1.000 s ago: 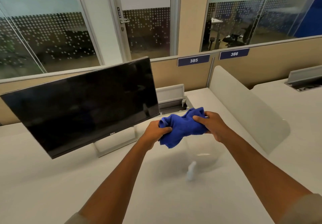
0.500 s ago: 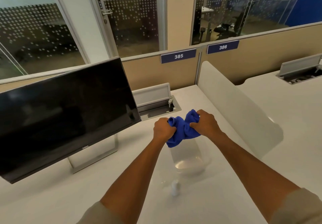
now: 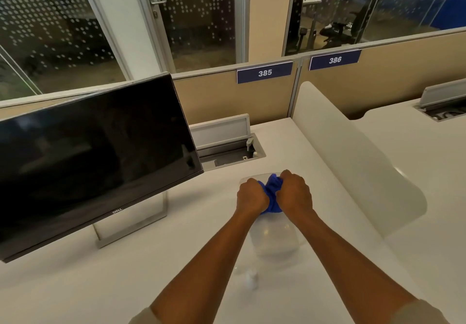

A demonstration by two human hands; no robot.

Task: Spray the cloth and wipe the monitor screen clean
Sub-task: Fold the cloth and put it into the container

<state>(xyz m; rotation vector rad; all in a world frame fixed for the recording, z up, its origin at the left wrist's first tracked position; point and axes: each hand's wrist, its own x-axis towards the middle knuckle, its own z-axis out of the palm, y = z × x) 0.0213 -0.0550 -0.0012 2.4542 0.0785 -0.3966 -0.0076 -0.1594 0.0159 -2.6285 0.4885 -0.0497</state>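
A blue cloth (image 3: 271,192) is bunched tight between my two fists over a clear plastic tub (image 3: 277,238) on the white desk. My left hand (image 3: 252,196) grips its left side and my right hand (image 3: 293,192) grips its right side, knuckles up, the hands almost touching. Most of the cloth is hidden inside the fists. The black Dell monitor (image 3: 93,157) stands tilted at the left, screen dark. A small clear spray bottle (image 3: 251,277) stands on the desk just in front of the tub, between my forearms.
An open cable hatch (image 3: 227,144) sits in the desk behind the tub. A white rounded divider panel (image 3: 353,162) rises at the right, with a second desk beyond it. Beige partitions labelled 385 and 386 close the back.
My hands have drawn closer together and lower over the tub, squeezing the cloth into a smaller wad. The view has shifted, so the monitor sits further left.
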